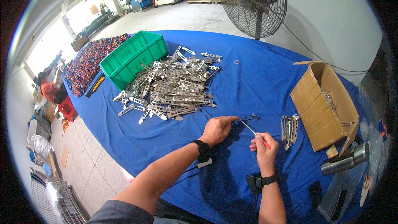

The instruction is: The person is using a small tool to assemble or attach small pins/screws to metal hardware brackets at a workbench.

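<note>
A slotted metal strip lies on the blue cloth in front of me. My left hand has its fingers closed at the strip's left end, pressing it to the cloth. In my right hand is a slim tool with a thin metal shaft and a red handle; its exact kind is not clear. The tool's tip meets the strip close to my left fingertips. Right of that hand, several similar strips lie side by side. A large heap of metal strips spreads to the left, beyond my left hand.
A green crate stands behind the heap, near a mass of small multicoloured parts. At right are an open cardboard box and a metal flask. A large fan stands beyond the table. Someone in red is far left.
</note>
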Demonstrator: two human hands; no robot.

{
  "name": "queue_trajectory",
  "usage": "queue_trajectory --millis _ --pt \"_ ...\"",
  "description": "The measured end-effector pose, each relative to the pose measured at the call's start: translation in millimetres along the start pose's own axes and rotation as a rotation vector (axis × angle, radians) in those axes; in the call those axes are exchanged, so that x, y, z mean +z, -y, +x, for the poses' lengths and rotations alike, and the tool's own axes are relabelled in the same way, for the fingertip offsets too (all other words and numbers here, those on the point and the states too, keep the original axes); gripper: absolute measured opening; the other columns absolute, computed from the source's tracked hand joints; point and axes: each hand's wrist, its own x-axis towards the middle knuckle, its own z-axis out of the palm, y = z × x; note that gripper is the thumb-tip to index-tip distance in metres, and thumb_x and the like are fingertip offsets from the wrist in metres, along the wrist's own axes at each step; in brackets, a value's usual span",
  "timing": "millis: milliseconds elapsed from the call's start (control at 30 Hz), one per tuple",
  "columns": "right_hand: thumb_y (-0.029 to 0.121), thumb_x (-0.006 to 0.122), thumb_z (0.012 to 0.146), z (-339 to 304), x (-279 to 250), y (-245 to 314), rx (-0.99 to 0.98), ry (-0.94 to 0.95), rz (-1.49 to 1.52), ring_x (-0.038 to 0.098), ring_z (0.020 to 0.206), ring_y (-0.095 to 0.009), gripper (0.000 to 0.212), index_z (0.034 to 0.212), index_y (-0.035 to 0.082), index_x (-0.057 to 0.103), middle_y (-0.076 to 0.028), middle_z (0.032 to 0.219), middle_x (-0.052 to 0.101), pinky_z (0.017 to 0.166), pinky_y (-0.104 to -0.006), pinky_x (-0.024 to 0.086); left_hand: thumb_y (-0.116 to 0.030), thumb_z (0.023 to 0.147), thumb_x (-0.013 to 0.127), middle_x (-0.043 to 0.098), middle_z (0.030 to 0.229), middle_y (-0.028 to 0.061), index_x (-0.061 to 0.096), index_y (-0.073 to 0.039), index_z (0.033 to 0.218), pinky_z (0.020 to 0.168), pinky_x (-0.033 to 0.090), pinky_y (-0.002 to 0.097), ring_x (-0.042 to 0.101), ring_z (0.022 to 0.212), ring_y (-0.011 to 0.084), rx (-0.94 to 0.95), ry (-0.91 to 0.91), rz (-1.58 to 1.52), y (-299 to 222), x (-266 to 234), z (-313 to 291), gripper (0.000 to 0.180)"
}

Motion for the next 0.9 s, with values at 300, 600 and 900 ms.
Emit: queue_trajectory --millis 300,600,900 --pt "0.012 0.057 0.095 -1 2 4 0.014 0.012 -0.001 0.064 0.058 -0.013 0.018 0.09 -0.002 0.066 -0.009 0.071 0.067 0.053 -0.0259 0.054 -0.007 0.085 0.055 0.07 0.091 0.0152 0.069 -0.012 0.114 0.074 0.054 0.0447 0.067 0.084 0.0357 0.006 0.0 0.007 2 0 0 0.032" --pt "0.012 0.056 0.096 -4 1 7 0.016 0.026 0.045 0.065 0.058 -0.013 0.019 0.092 -0.003 0.066 -0.009 0.072 0.068 0.054 -0.0266 0.054 -0.008 0.085 0.055 0.07 0.093 0.015 0.069 -0.013 0.114 0.075 0.054 0.0443 0.068 0.085 0.0354 -0.008 0.003 0.003 0 0 0 0.033" --pt "0.013 0.057 0.097 -4 5 2 0.012 0.052 0.012 0.067 0.061 -0.014 0.018 0.094 -0.003 0.066 -0.011 0.074 0.069 0.056 -0.0274 0.056 -0.008 0.086 0.055 0.07 0.092 0.0151 0.069 -0.014 0.115 0.075 0.055 0.044 0.068 0.085 0.0349 -0.021 0.008 0.022 -1 0 0 0.033"
